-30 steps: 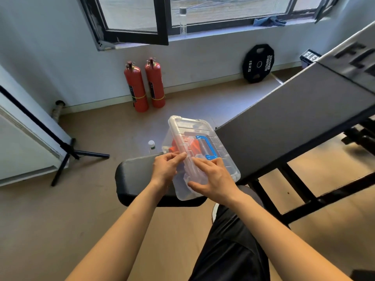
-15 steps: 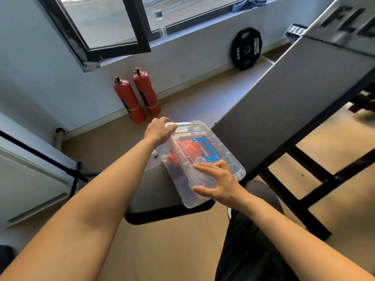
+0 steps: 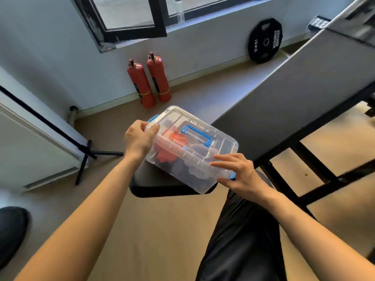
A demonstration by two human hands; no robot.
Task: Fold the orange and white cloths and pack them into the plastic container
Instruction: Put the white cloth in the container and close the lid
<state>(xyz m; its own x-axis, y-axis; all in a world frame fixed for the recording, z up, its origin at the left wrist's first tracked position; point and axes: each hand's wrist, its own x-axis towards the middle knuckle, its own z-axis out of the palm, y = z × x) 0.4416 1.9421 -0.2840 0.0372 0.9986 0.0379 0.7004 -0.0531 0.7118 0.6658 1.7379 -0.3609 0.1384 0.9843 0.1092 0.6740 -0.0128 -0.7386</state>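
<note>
Now both hands are on the lidded plastic container (image 3: 183, 175) at the centre of the frame.
Fingers of the left hand (image 3: 140, 139) curl over the container's far-left end and grip it beside a blue latch (image 3: 152, 118). The right hand (image 3: 242, 173) lays nearly straight fingers on the lid (image 3: 215, 147) at the near-right end, with its thumb below the rim. A blue handle (image 3: 197, 135) crowns the lid. The orange cloth (image 3: 172, 148) shows through the clear wall. A greyish mass (image 3: 194, 168) beside it is too blurred to name. The container rests on a black bench seat (image 3: 160, 184). A grey backrest (image 3: 294, 98) rises to the upper right. Two fire extinguishers (image 3: 150, 82) and a weight plate (image 3: 264, 40) lean on the wall above.
</note>
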